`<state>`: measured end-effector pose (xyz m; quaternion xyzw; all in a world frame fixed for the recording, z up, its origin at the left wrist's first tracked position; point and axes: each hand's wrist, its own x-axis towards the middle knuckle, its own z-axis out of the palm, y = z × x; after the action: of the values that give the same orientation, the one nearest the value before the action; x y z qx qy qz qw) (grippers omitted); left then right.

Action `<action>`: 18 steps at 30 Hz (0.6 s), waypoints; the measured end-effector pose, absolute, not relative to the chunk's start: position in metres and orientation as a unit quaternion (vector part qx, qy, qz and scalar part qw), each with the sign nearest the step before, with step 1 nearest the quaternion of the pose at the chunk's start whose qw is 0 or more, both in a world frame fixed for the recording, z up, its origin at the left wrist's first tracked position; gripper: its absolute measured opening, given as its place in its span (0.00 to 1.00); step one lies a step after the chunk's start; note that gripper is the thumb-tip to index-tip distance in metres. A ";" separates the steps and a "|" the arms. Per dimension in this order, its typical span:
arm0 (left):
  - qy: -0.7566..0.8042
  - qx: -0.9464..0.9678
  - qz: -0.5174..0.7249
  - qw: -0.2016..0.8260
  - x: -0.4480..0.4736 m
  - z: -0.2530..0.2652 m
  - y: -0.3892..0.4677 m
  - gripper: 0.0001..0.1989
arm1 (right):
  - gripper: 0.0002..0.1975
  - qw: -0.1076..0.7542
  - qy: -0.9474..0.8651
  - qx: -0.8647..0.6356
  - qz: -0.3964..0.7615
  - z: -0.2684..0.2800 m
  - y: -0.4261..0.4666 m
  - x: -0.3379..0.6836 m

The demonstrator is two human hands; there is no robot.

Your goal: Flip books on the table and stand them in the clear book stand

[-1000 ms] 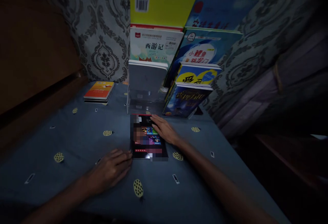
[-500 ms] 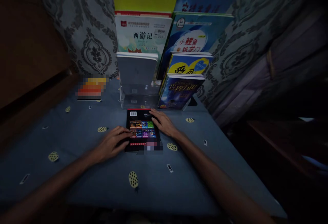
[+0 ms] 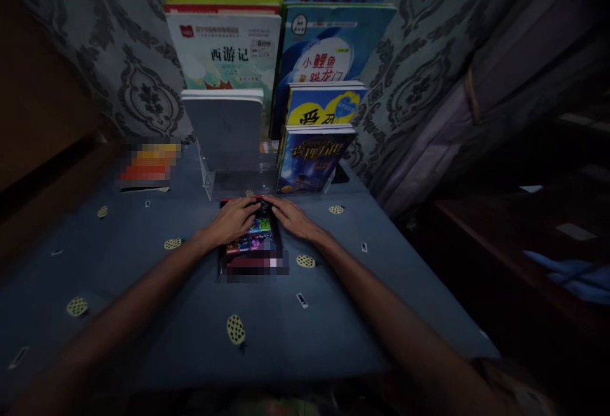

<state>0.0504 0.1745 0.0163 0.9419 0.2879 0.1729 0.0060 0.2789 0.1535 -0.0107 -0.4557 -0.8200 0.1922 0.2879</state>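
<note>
A small black book (image 3: 252,256) with rows of bright pictures lies flat on the blue tablecloth; part of its lower end is pixelated. Across its upper left half rests my left hand (image 3: 233,220), fingers stretched out toward the top edge and covering some of the pictures. At the top right corner is my right hand (image 3: 290,218), fingers extended and touching the cover. The fingertips of both hands nearly meet there. Just behind the book stands a clear display rack (image 3: 238,182) holding a plain grey-backed book (image 3: 223,130).
Several books stand upright in tiers behind, among them a dark blue one (image 3: 312,161), a yellow-and-blue one (image 3: 328,103) and a pale green one (image 3: 223,47). An orange, pixelated item (image 3: 149,165) lies at the back left. Patterned curtains (image 3: 147,79) hang behind the table (image 3: 343,321).
My left hand has slid up and right, from the book's left edge onto its upper part. My right hand stays at the top right corner. The view has shifted slightly right.
</note>
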 end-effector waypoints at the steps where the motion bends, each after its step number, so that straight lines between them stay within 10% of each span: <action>1: 0.275 0.945 0.176 0.008 0.055 0.016 0.172 0.19 | 0.24 0.287 -0.820 -0.456 0.193 -0.011 0.154 0.279; 18: 0.162 0.976 0.142 0.040 0.059 0.027 0.082 0.23 | 0.23 0.269 -0.827 -0.469 0.152 -0.008 0.146 0.271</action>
<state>0.0587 0.0823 0.0270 0.9757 0.1616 0.1424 0.0402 0.2709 0.1459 -0.0080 -0.4695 -0.8272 0.1518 0.2689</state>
